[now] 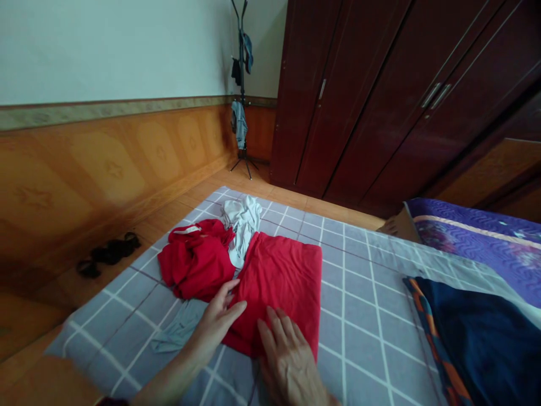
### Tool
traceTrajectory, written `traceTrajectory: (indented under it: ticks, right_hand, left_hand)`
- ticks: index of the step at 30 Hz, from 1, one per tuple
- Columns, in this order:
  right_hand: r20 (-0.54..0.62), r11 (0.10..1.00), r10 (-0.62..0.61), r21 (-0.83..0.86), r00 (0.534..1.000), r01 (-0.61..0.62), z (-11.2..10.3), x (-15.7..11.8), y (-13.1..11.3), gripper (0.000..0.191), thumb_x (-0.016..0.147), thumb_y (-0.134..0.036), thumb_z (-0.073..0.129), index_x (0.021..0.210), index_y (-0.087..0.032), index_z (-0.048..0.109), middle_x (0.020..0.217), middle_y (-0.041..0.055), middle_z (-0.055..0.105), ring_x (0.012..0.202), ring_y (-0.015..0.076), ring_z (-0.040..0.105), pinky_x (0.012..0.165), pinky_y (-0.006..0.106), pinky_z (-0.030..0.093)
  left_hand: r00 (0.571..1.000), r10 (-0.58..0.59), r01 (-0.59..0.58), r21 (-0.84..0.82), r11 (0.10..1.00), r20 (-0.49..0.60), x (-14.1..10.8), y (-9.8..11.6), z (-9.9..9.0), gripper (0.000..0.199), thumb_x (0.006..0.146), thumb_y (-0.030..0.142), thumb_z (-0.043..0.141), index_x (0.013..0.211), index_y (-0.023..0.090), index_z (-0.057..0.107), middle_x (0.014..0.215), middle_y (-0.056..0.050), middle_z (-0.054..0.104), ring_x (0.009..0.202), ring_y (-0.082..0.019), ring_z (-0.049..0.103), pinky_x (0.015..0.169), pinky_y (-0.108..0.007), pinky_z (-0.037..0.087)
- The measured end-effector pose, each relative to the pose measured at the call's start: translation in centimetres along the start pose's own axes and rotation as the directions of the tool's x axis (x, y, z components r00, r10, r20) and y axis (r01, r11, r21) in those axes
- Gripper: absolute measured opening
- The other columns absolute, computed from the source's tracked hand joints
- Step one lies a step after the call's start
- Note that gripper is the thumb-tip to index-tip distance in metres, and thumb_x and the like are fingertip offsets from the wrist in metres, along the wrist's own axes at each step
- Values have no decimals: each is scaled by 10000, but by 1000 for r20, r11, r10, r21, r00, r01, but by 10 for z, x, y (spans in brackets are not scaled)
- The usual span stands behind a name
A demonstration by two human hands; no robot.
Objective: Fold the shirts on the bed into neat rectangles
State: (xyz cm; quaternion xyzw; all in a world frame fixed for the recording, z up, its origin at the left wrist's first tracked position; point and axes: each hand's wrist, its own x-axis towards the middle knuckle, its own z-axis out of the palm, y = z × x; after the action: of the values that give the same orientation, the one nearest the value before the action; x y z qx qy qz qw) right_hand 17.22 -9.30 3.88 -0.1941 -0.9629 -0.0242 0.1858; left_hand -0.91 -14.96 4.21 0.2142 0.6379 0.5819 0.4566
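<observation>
1. Bed (pixel 359 316): supports the garments on a grey, white-lined sheet. The surface is presumably yielding; apply light pressure.
2. Navy garment (pixel 477 321): lies at the right of the bed, well apart from the red items.
3. Flat red cloth (pixel 283 270): located on the bed under the hands, laid out as a near-rectangular panel with shallow creases. Judged light, soft and limp, with no fragile parts visible. It should not slip readily, but will sag if lifted from one point; support it across its width.
4. Bunched red cloth (pixel 198 259): lies beside the panel's left edge. Judged equally limp; gather it by the bulk.
5. Pale cloth (pixel 243 217): crumpled beyond and between the red items. Appears thin.
6. Grey cloth (pixel 180 327): lies near the left forearm, partly hidden.
7. Right hand (pixel 287 349): flat on the panel, fingers extended, gripping nothing.
8. Left hand (pixel 217 316): open at the panel's left edge, thumb and fingers parted, no fabric visibly pinched.
9. Grip points: opposite corners or side edges, pinched through all layers.
</observation>
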Motion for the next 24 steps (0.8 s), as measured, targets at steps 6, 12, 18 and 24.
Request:
traceTrajectory:
  ticks: [6, 12, 18, 24]
  right_hand:
    - [-43, 996, -15, -84, 999, 12, -11, -45, 37, 364, 777, -202, 519, 1133, -187, 597, 1165, 106, 649, 1047, 248, 610, 857, 345, 506]
    - [-139, 997, -52, -62, 989, 43, -8, -60, 46, 324, 793, -163, 453, 1080, -193, 599, 1111, 101, 663, 1002, 233, 617, 779, 312, 520]
    - [-135, 997, 7, 75, 991, 3, -6, -54, 43, 264, 850, -56, 333, 852, -199, 554, 842, 56, 655, 754, 179, 613, 672, 281, 500]
    - [-199, 995, 0, 94, 980, 19, -55, -39, 68, 286, 881, -64, 296, 834, -203, 541, 668, 15, 569, 591, 150, 535, 518, 249, 426]
  left_hand:
    - [977, 153, -169, 101, 980, 145, 11, 28, 3, 524, 763, 324, 593, 1236, 138, 463, 1084, -129, 669, 976, -261, 648, 879, -372, 481]
    - [982, 189, -163, 558, 814, 12, -11, 5, -16, 438, 799, 288, 494, 1220, 171, 509, 1061, -121, 667, 1043, -273, 619, 915, -399, 461]
    - [934, 357, -146, 885, 442, -24, -18, -18, -25, 509, 810, 298, 490, 1297, 151, 468, 1219, -159, 569, 1174, -315, 528, 988, -458, 398]
    - [966, 256, -205, 713, 670, 38, -21, -11, 13, 570, 762, 200, 486, 1327, 166, 417, 1014, -106, 650, 1001, -262, 617, 888, -369, 461]
